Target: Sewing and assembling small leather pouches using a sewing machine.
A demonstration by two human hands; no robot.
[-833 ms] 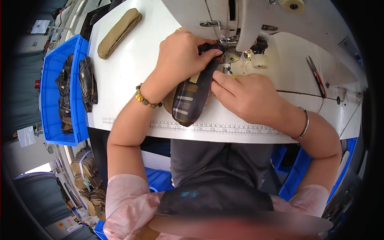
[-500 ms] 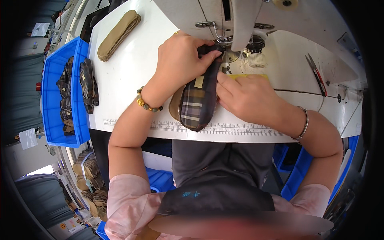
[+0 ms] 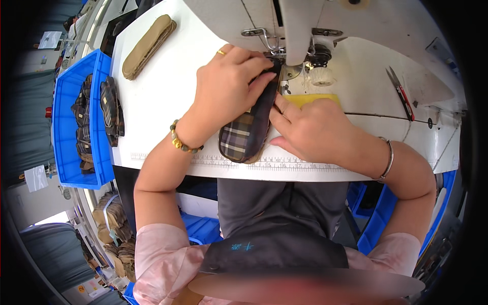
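Note:
A long, round-ended plaid fabric piece (image 3: 237, 136) with a dark border lies on the white table, its far end under the sewing machine's presser foot (image 3: 277, 52). My left hand (image 3: 229, 81) rests over its upper left part, thumb and fingers closed on the cloth just in front of the foot. My right hand (image 3: 310, 127) holds the right edge between its fingers, the thumb lower down beside the cloth. A sliver of tan layer shows under the piece at its lower right. The needle point is hidden.
A stack of tan strips (image 3: 150, 47) lies at the far left. Folded plaid pieces (image 3: 112, 112) sit by a blue bin (image 3: 61, 132) holding more. Red-handled thread snips (image 3: 401, 94) and a yellow piece (image 3: 315, 98) lie right. A ruler strip (image 3: 325, 166) runs along the front edge.
The plaid piece has swung slightly left at its near end. Tan cloth that showed on its left is now covered. My left hand covers more of it; my right hand shifted slightly left.

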